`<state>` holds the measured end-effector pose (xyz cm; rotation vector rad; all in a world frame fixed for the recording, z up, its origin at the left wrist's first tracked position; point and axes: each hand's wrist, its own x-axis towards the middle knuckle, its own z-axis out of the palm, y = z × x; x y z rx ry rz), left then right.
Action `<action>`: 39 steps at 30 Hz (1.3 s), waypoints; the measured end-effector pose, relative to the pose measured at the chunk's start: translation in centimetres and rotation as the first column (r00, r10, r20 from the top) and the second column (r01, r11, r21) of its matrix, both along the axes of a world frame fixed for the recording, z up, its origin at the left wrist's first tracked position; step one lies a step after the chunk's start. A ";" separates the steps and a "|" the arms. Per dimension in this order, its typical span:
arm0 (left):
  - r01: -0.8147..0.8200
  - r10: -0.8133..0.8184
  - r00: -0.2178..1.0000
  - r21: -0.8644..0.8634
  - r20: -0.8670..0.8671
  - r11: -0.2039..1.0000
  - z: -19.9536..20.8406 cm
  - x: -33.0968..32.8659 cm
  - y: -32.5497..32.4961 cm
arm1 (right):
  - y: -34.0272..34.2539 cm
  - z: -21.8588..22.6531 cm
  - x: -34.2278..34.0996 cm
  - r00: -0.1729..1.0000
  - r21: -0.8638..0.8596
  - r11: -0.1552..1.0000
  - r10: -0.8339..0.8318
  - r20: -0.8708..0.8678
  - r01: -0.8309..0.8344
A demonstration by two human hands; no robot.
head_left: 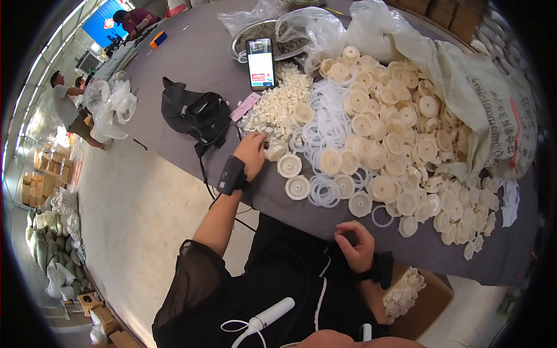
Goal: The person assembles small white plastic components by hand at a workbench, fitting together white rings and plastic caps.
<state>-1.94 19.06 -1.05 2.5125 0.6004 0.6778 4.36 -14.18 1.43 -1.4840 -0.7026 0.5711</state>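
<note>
My left hand reaches to the near edge of a heap of small cream plastic pieces. Its fingers are bent together at the pieces, and their tips hide whatever they pinch. Beside it lie round cream plastic caps with ridged rims. At the table's front edge, my right hand is curled, thumb against fingers; I cannot make out anything inside it. Translucent white rings lie in a pile between the small pieces and a large heap of caps. One loose ring is near my right hand.
A phone leans upright against a metal tray of small grains. A black bag and a pink slip lie left. A woven sack spills caps at right. Below the table stands a carton. People work far left.
</note>
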 end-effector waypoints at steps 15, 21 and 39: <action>-0.127 0.409 0.832 -0.589 0.375 0.798 -2.8 0.1 0.0 | -0.1 -0.3 -0.8 0.998 -0.053 0.999 -0.014 -0.060 0.010; 0.026 0.161 0.831 -0.327 0.532 0.945 -0.3 -1.0 -7.1 | 0.2 -0.9 -1.0 0.946 0.003 0.997 -0.070 -0.317 0.074; 0.414 -0.414 0.910 0.015 -0.013 0.910 0.1 2.1 -17.7 | -0.2 -3.3 -0.4 0.904 0.055 0.951 -0.269 -0.333 0.303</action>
